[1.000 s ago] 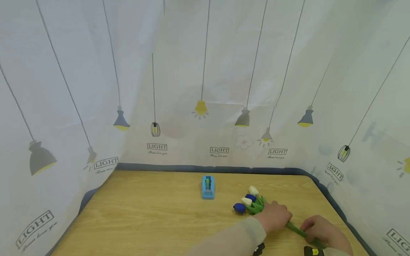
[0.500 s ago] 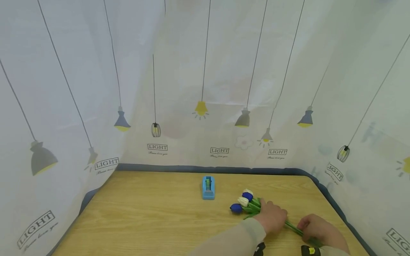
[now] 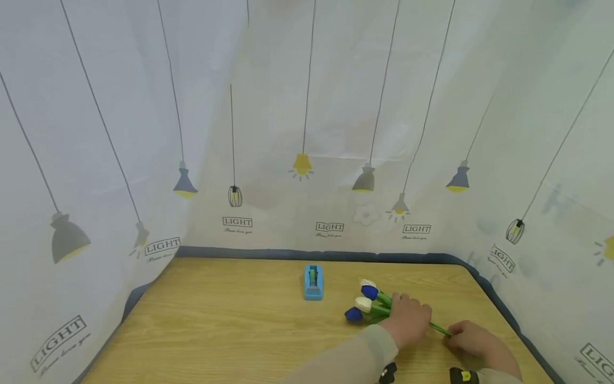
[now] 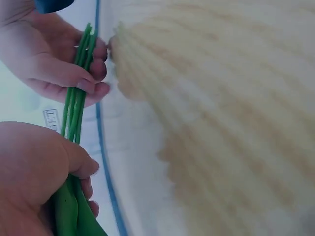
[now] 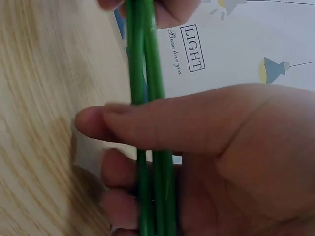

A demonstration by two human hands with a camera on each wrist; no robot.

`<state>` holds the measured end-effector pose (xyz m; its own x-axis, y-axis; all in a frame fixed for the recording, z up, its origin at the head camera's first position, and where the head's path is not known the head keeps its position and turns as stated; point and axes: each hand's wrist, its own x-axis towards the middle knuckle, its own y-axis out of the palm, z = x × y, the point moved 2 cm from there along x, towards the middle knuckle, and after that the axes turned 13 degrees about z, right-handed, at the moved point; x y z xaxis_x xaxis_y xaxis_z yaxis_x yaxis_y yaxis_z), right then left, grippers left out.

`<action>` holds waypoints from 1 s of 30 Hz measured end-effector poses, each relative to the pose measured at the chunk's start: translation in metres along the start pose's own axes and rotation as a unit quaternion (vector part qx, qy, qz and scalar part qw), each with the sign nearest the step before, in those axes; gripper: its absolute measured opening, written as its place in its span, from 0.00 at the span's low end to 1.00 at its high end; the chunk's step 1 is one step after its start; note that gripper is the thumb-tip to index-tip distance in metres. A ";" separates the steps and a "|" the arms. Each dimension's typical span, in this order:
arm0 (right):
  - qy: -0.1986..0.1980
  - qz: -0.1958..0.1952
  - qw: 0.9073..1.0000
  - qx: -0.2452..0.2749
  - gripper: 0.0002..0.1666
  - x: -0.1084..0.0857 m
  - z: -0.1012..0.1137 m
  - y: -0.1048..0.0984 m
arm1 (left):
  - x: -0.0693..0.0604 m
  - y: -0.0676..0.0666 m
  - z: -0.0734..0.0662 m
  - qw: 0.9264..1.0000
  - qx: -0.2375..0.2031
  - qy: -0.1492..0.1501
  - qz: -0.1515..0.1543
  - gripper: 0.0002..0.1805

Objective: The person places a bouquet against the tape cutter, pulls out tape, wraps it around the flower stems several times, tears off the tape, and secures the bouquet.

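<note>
A bunch of blue and white tulips (image 3: 363, 304) lies slantwise low over the table, its heads pointing left. Just behind the heads, my left hand (image 3: 408, 321) grips the green stems and leaves. Farther down the bunch, my right hand (image 3: 472, 340) holds the stems near their lower ends. In the right wrist view, the thumb of the right hand (image 5: 216, 132) crosses over several green stems (image 5: 151, 83), with its fingers curled behind them. The left wrist view has broad green leaves (image 4: 69, 209) coming out under the left hand (image 4: 37, 167).
A light blue tape dispenser (image 3: 313, 284) stands on the wooden table (image 3: 216, 314), left of the flowers and toward the back. A white curtain (image 3: 268, 208) printed with lamps surrounds the table's back and sides. Dark straps are at both wrists.
The tulip heads have shifted slightly left and spread apart a little. My right hand has moved slightly up and left along with the stems. The left hand keeps its grip.
</note>
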<state>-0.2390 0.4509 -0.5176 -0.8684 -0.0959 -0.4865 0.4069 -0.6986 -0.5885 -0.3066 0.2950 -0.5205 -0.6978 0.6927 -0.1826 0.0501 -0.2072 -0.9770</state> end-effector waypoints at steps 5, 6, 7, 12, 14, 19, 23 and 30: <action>-0.028 0.037 0.999 0.007 0.12 0.005 0.010 0.004 | -0.011 -0.008 0.009 0.999 0.015 -0.033 -0.011 0.05; -0.032 0.045 0.998 0.010 0.13 0.006 0.011 0.004 | -0.013 -0.009 0.011 0.999 0.012 -0.038 -0.007 0.06; -0.038 0.054 0.998 0.013 0.15 0.006 0.012 0.004 | -0.014 -0.010 0.012 0.999 0.009 -0.040 -0.004 0.06; -0.048 0.090 0.994 0.032 0.21 0.012 0.021 0.010 | -0.019 -0.007 0.021 0.998 0.025 -0.063 0.007 0.08; -0.049 0.082 0.995 0.027 0.22 0.023 0.024 0.016 | -0.023 -0.005 0.028 0.996 0.043 -0.080 0.008 0.09; -0.075 0.080 0.994 -0.014 0.26 0.082 0.004 0.026 | -0.040 0.000 0.054 0.992 0.064 -0.108 0.020 0.12; -0.097 0.076 0.990 -0.065 0.28 0.104 0.014 0.035 | -0.058 0.001 0.073 0.991 0.060 -0.120 0.020 0.12; -0.099 -0.009 0.988 -0.121 0.23 0.060 0.108 0.070 | -0.089 0.000 0.105 0.985 0.062 -0.157 0.034 0.12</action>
<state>-0.2930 0.3196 -0.5177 -0.9048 -0.2392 -0.3523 0.4258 -0.5137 -0.7448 -0.3198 0.1610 -0.4925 -0.8835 0.4305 -0.1847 0.0302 -0.3412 -0.9395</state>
